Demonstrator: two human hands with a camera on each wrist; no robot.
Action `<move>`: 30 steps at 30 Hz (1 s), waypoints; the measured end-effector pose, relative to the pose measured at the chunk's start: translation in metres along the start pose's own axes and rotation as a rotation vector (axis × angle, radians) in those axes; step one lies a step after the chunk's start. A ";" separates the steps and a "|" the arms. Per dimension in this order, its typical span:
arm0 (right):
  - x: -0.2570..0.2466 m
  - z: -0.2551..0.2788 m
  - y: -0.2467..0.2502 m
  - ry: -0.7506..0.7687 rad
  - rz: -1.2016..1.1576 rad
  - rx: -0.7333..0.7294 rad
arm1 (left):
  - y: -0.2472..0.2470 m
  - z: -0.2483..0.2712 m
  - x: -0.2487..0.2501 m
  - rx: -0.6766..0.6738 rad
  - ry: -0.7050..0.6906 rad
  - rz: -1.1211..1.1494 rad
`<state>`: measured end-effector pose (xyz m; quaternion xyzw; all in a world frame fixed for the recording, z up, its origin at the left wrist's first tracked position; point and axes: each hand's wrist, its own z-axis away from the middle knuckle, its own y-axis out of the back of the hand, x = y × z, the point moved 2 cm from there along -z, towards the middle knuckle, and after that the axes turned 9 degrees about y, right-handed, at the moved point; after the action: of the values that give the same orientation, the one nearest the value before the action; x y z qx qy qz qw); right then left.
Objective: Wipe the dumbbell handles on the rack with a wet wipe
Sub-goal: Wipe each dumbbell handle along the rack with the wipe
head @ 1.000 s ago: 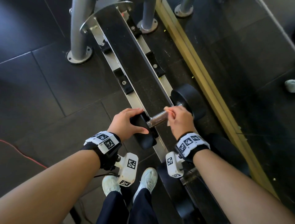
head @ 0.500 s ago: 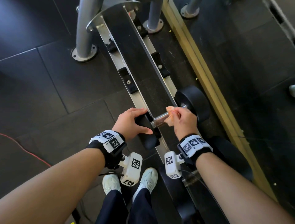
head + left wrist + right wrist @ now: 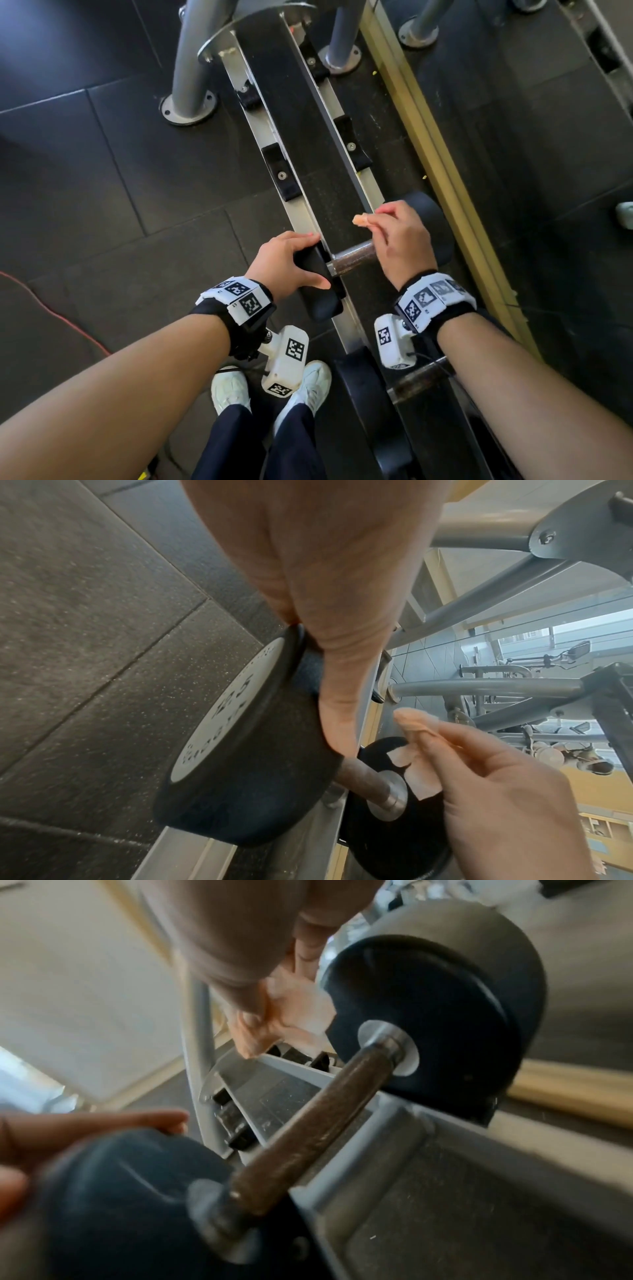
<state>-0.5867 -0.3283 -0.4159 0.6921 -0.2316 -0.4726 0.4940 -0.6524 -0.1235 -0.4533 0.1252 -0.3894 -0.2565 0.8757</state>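
Clearly heavy and rigid, the dumbbell (image 3: 342,263) sits steadied by the left hand (image 3: 284,260) gripping its near head, while the right hand (image 3: 404,240) pinches the limp wet wipe (image 3: 363,219) above the handle (image 3: 352,257).

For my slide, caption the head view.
Left hand steadies dumbbell; right hand lifts wet wipe off handle.

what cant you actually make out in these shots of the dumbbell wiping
- Far half of the handle: head view, covered by the right hand.
- Weight marking on the near dumbbell head: left wrist view, too slanted and blurred to read.
- Left hand: right wrist view, motion-blurred and cut by the edge.
- Wet wipe: mostly crumpled inside the fingers.
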 end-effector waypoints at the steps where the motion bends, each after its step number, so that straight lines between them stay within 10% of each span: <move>1: 0.002 -0.003 -0.001 0.052 0.044 -0.074 | 0.000 0.000 0.000 0.004 0.002 0.003; 5: 0.008 0.003 -0.017 0.106 0.173 -0.414 | 0.000 -0.001 0.000 0.001 0.005 0.016; 16: -0.009 0.005 -0.029 0.200 0.108 -0.676 | 0.000 -0.003 0.000 -0.012 -0.017 -0.012; 24: 0.004 0.014 -0.006 0.067 0.152 -0.512 | 0.000 -0.002 -0.003 0.008 -0.012 0.005; 30: -0.016 0.011 -0.020 0.142 0.033 -0.649 | -0.001 -0.002 -0.005 0.002 -0.006 0.022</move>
<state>-0.6064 -0.3125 -0.4281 0.5261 -0.0450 -0.4641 0.7112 -0.6537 -0.1221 -0.4584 0.1211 -0.3938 -0.2468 0.8771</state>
